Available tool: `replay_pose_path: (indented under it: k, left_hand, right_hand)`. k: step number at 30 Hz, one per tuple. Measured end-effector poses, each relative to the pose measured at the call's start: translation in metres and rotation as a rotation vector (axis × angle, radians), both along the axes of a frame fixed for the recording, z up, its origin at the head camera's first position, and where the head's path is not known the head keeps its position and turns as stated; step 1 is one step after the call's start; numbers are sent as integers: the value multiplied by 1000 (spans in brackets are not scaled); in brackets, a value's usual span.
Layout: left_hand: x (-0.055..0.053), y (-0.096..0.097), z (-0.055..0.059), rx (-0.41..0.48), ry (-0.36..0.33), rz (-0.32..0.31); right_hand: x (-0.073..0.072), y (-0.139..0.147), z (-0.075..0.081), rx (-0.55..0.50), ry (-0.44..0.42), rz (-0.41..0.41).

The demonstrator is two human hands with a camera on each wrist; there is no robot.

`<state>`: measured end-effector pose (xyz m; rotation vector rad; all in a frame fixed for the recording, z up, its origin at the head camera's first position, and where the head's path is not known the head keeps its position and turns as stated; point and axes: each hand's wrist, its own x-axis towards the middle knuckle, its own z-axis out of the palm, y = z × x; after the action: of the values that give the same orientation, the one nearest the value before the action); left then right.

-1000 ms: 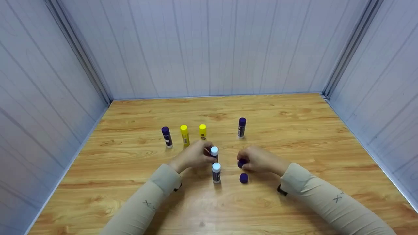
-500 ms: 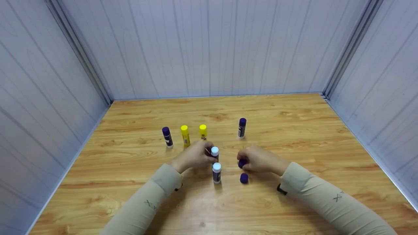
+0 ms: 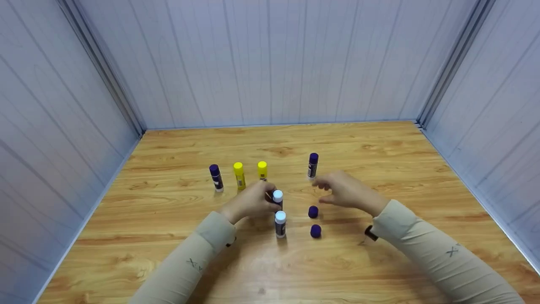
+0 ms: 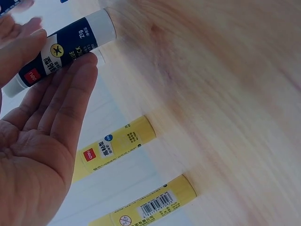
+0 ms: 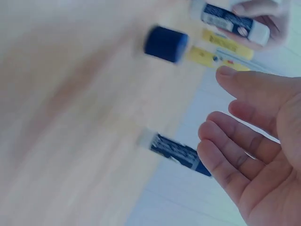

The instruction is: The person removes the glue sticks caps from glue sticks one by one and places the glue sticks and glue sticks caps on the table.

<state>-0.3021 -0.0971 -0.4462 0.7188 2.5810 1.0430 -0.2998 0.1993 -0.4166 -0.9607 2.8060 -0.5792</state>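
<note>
My left hand [image 3: 252, 199] grips a glue stick [image 4: 68, 47] with a navy label and white ends, upright on the table, thumb on one side and fingers on the other. Just nearer stands a second white-topped glue stick [image 3: 280, 225], apart from the hand. My right hand [image 3: 348, 190] holds nothing; its fingers are loosely bent and the thumb is apart, as the right wrist view shows. It hovers close to a purple-capped glue stick [image 3: 312, 166] standing upright. Two loose purple caps, a farther cap [image 3: 313, 212] and a nearer cap [image 3: 315, 231], lie right of the white-topped sticks.
Beyond the left hand stand two yellow glue sticks, a left one [image 3: 239, 175] and a right one [image 3: 262, 169]. Left of them is another purple-capped glue stick [image 3: 216, 177]. Pale panel walls [image 3: 270, 63] enclose the wooden table [image 3: 168, 253] at the back and sides.
My right hand has let go of the farther purple cap, leaving it on the table, and moved away from me toward the purple-capped glue stick. The left hand has stayed in place.
</note>
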Motion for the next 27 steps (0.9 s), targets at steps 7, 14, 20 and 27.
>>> replay_pose_path:
  k: [7, 14, 20, 27]
  left_hand:
    - [0, 0, 1, -14, -10, 14]
    - [1, 1, 0, -17, -7, 21]
    - [0, 2, 1, -25, -32, 35]
    - [0, 1, 0, -9, -20, 28]
  right_hand:
    - [-11, 6, 23, -6, 115, -56]
    - [-27, 3, 26, -31, 154, -118]
    - [-45, -2, 22, -43, 136, -183]
    - [-67, -9, 15, -20, 62, -246]
